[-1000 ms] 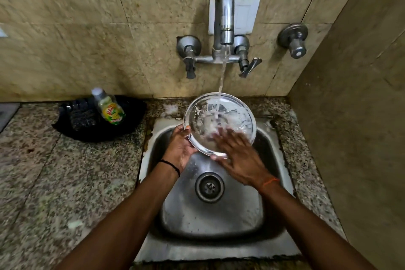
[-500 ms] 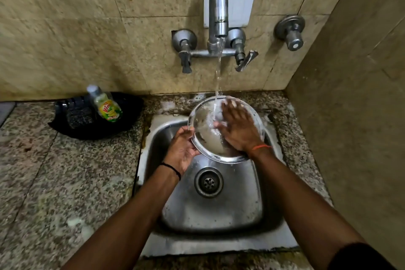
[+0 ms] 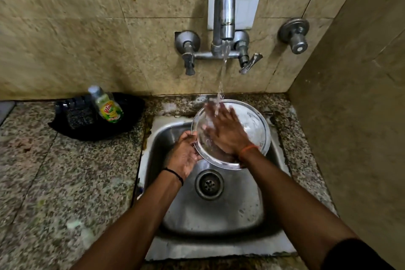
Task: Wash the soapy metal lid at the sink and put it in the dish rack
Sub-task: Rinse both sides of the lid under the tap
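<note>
The square stainless-steel sink (image 3: 210, 210) sits in the speckled granite surface (image 3: 54, 182). Above the sink, the round shiny metal lid (image 3: 254, 129) is tilted under running water. The left hand (image 3: 185, 155) clamps the lid's left rim; the right hand (image 3: 225, 131) lies flat, fingers spread, on its face.

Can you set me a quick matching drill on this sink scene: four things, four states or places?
Things:
1. round metal lid
2. left hand
3. right hand
4. green dish soap bottle

States or places:
A. lies in the black tray on the granite counter
B. flat on the lid's face, under the stream
C. tilted over the steel sink
D. grips the lid's rim

Pairs: 1-C, 2-D, 3-B, 4-A
</note>
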